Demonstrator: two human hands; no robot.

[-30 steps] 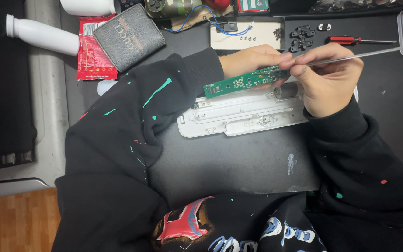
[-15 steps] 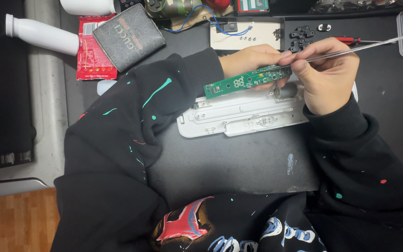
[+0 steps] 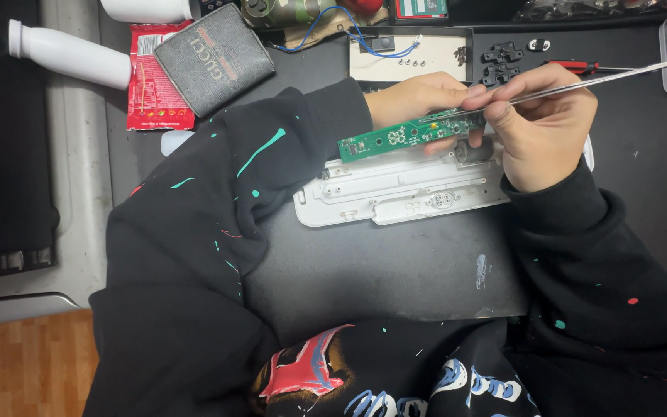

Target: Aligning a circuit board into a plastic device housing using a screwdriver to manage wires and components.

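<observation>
Plausibly, the slim metal tweezers (image 3: 580,81) pinched in the right hand (image 3: 538,127) could slip and scratch the narrow green circuit board (image 3: 407,137) the left hand (image 3: 418,99) grips above the long white plastic housing (image 3: 395,189) on the dark surface (image 3: 380,262).

Open bench (image 3: 395,262) lies at six o'clock of the white housing (image 3: 395,189), bare dark mat up to the sleeves. At twelve o'clock the shallow parts tray (image 3: 441,62), black clips (image 3: 501,62) and a red-handled screwdriver (image 3: 580,67) crowd the way. Toward ten o'clock, a dark wallet (image 3: 214,58), red packet (image 3: 152,96) and white bottle (image 3: 71,52) block passage.
</observation>
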